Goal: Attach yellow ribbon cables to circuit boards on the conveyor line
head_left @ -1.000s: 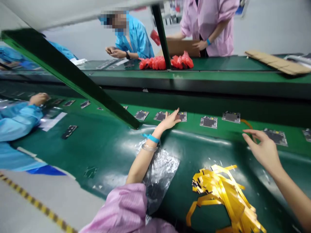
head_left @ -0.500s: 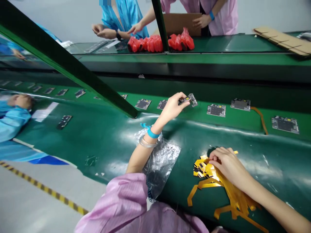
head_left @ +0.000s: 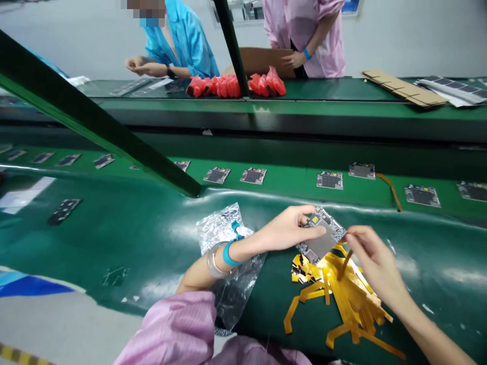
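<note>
Holds a circuit board point(head_left: 322, 244) in the left fingers point(head_left: 304, 209) above the near surface point(head_left: 152, 228), pinches an orange ribbon point(head_left: 345, 267) at its right corner in the right fingers point(head_left: 360, 231) without confirming attachment, and shows one ribboned board point(head_left: 362, 171) on the far belt point(head_left: 291, 181), beside several plain boards point(head_left: 329, 180), with loose ribbons point(head_left: 350, 291) unused.

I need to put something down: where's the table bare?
The table is bare on the green post's near side, between the black piece and plastic bag. It's crowded around the yellow strips, left hand, right hand and held circuit board.
</note>
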`<state>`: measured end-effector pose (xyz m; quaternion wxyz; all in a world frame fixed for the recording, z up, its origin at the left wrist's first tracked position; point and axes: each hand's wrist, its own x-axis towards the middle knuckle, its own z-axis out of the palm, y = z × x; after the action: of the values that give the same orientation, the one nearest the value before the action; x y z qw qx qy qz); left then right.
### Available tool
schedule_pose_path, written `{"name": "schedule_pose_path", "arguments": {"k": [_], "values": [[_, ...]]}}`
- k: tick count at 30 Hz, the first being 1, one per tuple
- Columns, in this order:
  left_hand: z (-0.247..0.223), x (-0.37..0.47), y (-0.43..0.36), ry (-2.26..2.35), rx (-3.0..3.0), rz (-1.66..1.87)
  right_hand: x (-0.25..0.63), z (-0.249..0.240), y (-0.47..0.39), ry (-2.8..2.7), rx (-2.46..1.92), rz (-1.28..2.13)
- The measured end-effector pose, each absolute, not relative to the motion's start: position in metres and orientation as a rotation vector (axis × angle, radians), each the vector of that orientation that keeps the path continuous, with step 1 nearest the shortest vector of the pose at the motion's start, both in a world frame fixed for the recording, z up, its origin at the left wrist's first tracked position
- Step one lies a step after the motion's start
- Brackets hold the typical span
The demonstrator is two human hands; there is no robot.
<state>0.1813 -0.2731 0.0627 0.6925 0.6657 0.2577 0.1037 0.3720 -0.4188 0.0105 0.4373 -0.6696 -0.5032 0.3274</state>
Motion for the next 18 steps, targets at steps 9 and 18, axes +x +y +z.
{"name": "schedule_pose_path", "arguments": {"k": [9, 18], "values": [[0.073, 0.176, -0.310, 0.680, 1.812, 0.209, 0.359, 0.027, -0.430, -1.168, -1.718, 0.626], [0.069, 0.177, -0.315, 0.663, 1.907, 0.279, 0.362, 0.012, -0.428, -1.131, -1.665, 0.684]]}}
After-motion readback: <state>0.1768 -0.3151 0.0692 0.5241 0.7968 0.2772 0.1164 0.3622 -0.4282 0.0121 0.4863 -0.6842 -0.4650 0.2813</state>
